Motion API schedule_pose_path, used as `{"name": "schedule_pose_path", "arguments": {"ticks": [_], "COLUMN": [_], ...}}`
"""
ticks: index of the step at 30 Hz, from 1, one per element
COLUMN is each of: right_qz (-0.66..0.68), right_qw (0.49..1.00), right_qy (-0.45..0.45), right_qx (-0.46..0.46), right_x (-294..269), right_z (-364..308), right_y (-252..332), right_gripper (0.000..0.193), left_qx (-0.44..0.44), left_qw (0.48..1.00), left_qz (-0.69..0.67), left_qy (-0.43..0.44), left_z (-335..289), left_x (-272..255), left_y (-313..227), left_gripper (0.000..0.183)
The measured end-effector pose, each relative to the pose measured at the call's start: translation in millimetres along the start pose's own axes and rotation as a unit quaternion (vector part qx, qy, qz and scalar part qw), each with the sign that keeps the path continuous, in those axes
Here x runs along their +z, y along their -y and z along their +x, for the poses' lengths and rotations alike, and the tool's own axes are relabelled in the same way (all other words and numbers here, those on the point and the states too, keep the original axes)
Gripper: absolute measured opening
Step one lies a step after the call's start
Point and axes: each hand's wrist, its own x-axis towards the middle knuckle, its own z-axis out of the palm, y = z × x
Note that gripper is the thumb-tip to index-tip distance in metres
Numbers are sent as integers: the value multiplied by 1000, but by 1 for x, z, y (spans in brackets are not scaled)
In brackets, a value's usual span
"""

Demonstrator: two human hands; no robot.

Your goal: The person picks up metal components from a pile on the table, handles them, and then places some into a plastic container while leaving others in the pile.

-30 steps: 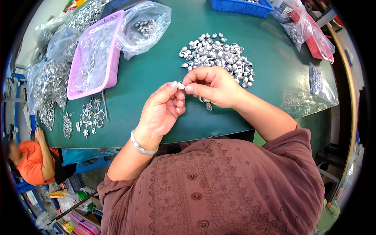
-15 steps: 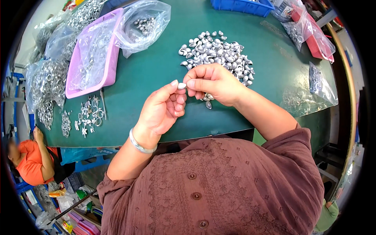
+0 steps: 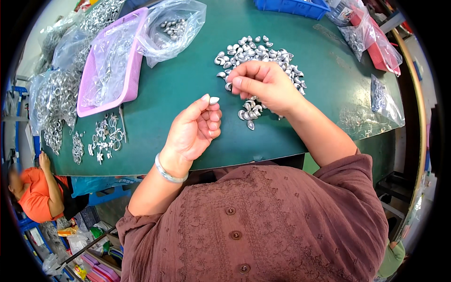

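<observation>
My left hand [image 3: 195, 129] is closed, with a small silver teardrop-shaped metal piece [image 3: 214, 100] pinched between thumb and fingertips above the green tabletop. To the right, my right hand [image 3: 265, 87] is over the near part of a pile of similar metal pieces [image 3: 256, 52], its thumb pressed against its curled fingers. Whether anything sits in that pinch is too small to make out. Several more curved metal pieces [image 3: 250, 112] lie just below the right hand, which hides part of the pile.
A pink basket [image 3: 134, 77] lined with plastic stands at left beside a clear bag [image 3: 190, 28] of metal pieces. Small metal rings [image 3: 112, 134] lie near the left edge. A blue bin [image 3: 291, 6] and a red basket [image 3: 378, 54] are at the back. A person in orange [image 3: 40, 192] is at far left.
My right hand has moved away from the left, up and to the right over the pile, uncovering several pieces below it. My left hand still holds its metal piece, almost in place.
</observation>
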Motion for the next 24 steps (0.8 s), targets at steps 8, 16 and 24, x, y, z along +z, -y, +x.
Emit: {"name": "schedule_pose_path", "arguments": {"ticks": [8,16,24], "right_qz": [-543,-695,-257], "right_qw": [794,686,959], "right_qy": [-50,25,92], "right_qx": [-268,-215,-75], "right_x": [-5,17,13], "right_z": [34,53,39], "right_y": [-7,-9,6], "right_gripper": [12,13,16], "left_qx": [43,26,62], "left_qw": [999,997,997], "left_qz": [5,-60,-41], "left_qy": [-4,44,16], "left_z": [0,-7,-14], "left_x": [-5,-11,-16], "left_y": [0,-4,-5], "left_gripper": [18,16,15]}}
